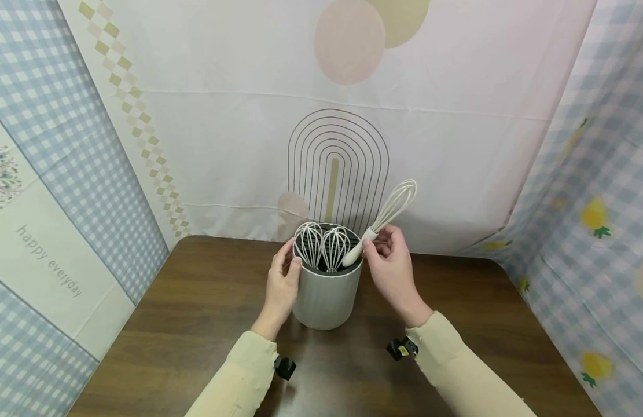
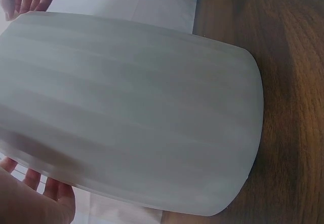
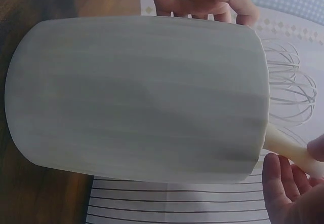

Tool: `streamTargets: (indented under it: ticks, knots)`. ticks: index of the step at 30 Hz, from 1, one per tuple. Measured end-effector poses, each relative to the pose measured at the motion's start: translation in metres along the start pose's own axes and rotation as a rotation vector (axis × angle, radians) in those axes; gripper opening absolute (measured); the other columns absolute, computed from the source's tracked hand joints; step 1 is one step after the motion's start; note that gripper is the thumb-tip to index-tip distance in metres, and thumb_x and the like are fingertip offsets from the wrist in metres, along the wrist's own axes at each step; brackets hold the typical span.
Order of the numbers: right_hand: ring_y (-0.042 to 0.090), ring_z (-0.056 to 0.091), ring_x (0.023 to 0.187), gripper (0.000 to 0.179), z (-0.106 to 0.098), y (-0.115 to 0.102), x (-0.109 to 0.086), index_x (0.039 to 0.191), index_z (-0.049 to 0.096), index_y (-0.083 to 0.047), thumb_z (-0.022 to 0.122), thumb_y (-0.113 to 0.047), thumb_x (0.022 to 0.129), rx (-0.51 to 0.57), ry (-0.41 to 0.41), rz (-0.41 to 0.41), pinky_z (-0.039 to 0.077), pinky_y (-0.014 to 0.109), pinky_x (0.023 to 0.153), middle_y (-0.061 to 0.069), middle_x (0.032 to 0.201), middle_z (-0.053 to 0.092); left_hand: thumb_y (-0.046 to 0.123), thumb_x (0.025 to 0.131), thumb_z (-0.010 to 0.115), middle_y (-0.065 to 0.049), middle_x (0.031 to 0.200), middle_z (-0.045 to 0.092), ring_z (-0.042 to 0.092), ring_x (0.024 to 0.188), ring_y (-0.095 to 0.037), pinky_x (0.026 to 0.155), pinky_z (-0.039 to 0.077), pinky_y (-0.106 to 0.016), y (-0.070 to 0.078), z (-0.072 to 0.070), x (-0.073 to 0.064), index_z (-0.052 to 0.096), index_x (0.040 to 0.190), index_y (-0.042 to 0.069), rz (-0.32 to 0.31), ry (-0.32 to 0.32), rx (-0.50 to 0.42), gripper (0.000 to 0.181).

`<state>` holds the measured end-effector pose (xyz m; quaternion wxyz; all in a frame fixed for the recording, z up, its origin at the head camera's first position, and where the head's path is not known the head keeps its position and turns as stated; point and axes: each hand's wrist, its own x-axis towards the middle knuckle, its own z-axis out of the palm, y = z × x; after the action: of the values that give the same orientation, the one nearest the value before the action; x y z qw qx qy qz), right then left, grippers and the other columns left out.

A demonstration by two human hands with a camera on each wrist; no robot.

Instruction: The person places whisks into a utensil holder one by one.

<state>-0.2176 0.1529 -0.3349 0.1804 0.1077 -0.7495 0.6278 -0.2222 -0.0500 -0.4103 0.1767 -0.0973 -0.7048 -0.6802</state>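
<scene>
surface: dark wooden table [image 1: 196,324] | on it: ribbed white utensil holder [image 1: 326,298], upright

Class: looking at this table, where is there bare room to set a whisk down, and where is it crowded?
Bare table shows left of the left hand, and right of the right hand toward the far right corner. It is crowded in the middle: both hands flank the holder, which has two whisks inside and a third whisk pinched at its rim.
</scene>
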Motion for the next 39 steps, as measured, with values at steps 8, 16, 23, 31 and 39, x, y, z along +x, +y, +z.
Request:
streamTargets:
  ticks: [8,16,23,31,39]
  knots:
    - [0.024,0.063,0.091,0.034,0.001,0.031,0.004,0.12,0.05,-0.003,0.066,-0.014,0.092,-0.059,-0.018,0.004,0.052,0.021,0.071,0.014,0.106,0.059,0.007,0.099,0.051,-0.031,0.132,0.046,0.047,0.117,-0.039,0.1,0.037,-0.05,0.0,0.001,-0.001,0.043,0.142,-0.003,0.008,0.002,0.006,0.045]
    - [0.019,0.063,0.094,0.035,0.001,0.032,0.004,0.12,0.051,-0.006,0.068,-0.016,0.091,-0.12,-0.046,0.012,0.053,0.035,0.08,0.009,0.107,0.06,0.006,0.099,0.05,-0.031,0.131,0.046,0.047,0.116,-0.04,0.099,0.037,-0.05,0.002,0.002,-0.002,0.043,0.142,-0.003,0.008,0.0,-0.003,0.044]
    - [0.027,0.059,0.103,0.052,0.0,0.015,-0.002,0.132,0.041,-0.001,0.068,-0.01,0.09,-0.138,-0.096,0.018,0.051,0.042,0.086,0.017,0.119,0.055,0.007,0.099,0.05,-0.028,0.131,0.047,0.046,0.118,-0.042,0.1,0.038,-0.049,0.001,0.002,-0.001,0.043,0.142,-0.002,-0.001,-0.002,0.0,0.044]
    - [0.036,0.051,0.111,0.059,-0.001,0.006,-0.008,0.137,0.036,0.0,0.069,-0.008,0.089,-0.169,-0.132,-0.05,0.049,0.047,0.088,0.018,0.13,0.046,0.012,0.1,0.051,-0.021,0.134,0.048,0.047,0.12,-0.038,0.101,0.036,-0.05,-0.029,0.004,0.005,0.044,0.144,0.005,0.007,0.007,0.001,0.045]
    - [0.021,0.055,0.11,0.058,-0.016,0.047,-0.008,0.137,0.041,-0.01,0.07,-0.028,0.089,-0.293,-0.113,-0.111,0.05,0.037,0.086,0.009,0.131,0.047,0.025,0.101,0.052,-0.013,0.13,0.052,0.051,0.117,-0.026,0.1,0.04,-0.043,-0.035,-0.006,0.008,0.048,0.143,0.012,-0.036,-0.03,0.105,0.044]
